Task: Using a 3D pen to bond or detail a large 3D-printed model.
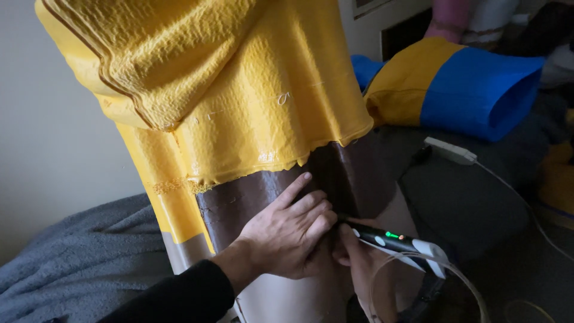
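left hand point(286, 230) flat, right hand point(359, 263) gripping

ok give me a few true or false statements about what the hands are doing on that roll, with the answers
1. The left hand lies flat on the brown band of the roll. True.
2. The right hand holds a black pen-shaped tool with a green light. True.
3. The yellow woven cover hangs below the brown band. False: it sits above the band, with its ragged edge overlapping the band's top.
4. The tool's tip points away from the roll. False: it points at the brown band, beside the left hand's fingers.
5. A yellow and blue roll lies behind, to the right. True.
6. The left arm is bare. False: it wears a black sleeve.
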